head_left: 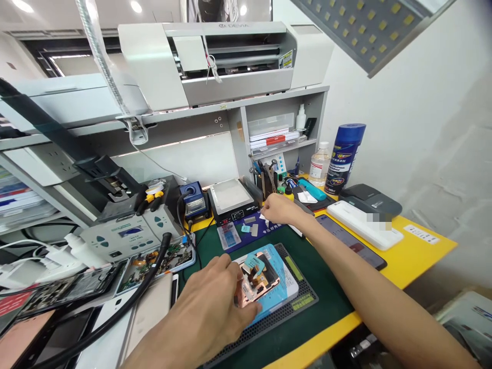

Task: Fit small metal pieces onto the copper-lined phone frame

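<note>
My left hand (213, 300) grips the near-left edge of a copper-backed phone screen panel (273, 277), thumb in front and fingers curled behind. The panel has a teal sticker (253, 263) and a flex cable on its back. It rests on a light-blue and white flat box (290, 288), which lies on a black perforated pad (309, 299). My right hand (282, 208) reaches to the back of the bench with its fingers closed, close to small white scraps and a dark-blue mat (274, 230). Whatever its fingertips hold is hidden.
Behind stand a heating plate (231, 197), a blue soldering station (195, 202) and a tool holder. To the right are a blue spray can (345, 159), a clear bottle (320, 163), a phone (348, 238) and a white device (363, 223). A black hose (148, 282) crosses the left side.
</note>
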`<state>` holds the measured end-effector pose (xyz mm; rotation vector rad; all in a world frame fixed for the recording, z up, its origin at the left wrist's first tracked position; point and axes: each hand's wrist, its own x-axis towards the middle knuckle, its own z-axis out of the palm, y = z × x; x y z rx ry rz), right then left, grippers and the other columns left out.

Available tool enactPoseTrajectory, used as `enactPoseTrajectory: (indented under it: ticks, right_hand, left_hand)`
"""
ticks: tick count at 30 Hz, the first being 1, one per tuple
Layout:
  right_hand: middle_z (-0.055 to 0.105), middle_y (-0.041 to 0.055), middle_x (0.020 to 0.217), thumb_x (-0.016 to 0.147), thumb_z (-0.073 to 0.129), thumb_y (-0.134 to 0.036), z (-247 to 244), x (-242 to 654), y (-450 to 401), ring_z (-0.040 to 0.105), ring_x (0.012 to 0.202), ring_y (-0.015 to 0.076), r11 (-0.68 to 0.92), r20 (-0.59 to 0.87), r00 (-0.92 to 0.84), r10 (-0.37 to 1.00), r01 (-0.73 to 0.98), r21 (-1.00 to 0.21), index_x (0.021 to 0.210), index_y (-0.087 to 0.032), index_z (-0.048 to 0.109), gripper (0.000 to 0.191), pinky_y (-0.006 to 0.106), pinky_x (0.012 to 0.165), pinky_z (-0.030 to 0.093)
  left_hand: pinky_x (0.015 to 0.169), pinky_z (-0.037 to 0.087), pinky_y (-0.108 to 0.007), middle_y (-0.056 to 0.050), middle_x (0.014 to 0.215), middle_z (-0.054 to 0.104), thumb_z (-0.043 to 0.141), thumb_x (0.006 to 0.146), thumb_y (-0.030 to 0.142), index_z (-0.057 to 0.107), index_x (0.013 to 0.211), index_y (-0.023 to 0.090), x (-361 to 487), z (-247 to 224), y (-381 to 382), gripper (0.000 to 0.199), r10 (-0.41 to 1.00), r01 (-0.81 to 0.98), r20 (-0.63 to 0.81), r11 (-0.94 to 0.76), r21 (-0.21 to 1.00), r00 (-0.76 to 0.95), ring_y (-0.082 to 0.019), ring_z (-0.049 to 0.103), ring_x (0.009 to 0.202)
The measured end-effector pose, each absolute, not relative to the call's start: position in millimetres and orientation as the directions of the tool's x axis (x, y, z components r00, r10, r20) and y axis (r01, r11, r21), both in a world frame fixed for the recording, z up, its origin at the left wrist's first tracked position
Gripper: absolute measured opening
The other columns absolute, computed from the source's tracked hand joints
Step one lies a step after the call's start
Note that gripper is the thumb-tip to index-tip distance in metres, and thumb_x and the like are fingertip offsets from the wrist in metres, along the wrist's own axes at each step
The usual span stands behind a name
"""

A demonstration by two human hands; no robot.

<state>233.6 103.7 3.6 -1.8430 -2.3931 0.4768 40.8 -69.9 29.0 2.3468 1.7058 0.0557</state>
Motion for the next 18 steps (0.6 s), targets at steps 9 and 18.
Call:
enactPoseTrajectory:
  ticks: [9,18]
  right_hand:
    - [0.065,0.0084,0.112,0.096,0.060,-0.033,6.5,234.8,102.8,0.065,0.095,0.0207,0.223,-0.109,-0.263,0.958,0.931,-0.290,0.114,-0.014,0.062,0.027,0.039,0.082,0.055]
    - [0.065,0.0084,0.112,0.096,0.059,-0.033,6.6,235.2,103.2,0.065,0.095,0.0206,0.229,-0.109,-0.268,0.957,0.932,-0.281,0.114,-0.014,0.063,0.026,0.039,0.082,0.055]
  left_hand:
    - [0.059,0.036,-0.030,0.000,0.080,0.059,0.058,0.073,0.031,0.052,0.078,0.024,46.5,11.6,-56.0,0.011,0.967,0.942,-0.173,-0.125,0.312,0.185,-0.020,0.056,0.068]
    - [0.059,0.038,-0.031,-0.002,0.080,0.062,0.060,0.074,0.041,0.050,0.072,0.024,58.1,14.2,-58.7,0.020,0.980,0.955,-0.161,-0.064,0.291,0.115,-0.022,0.059,0.070]
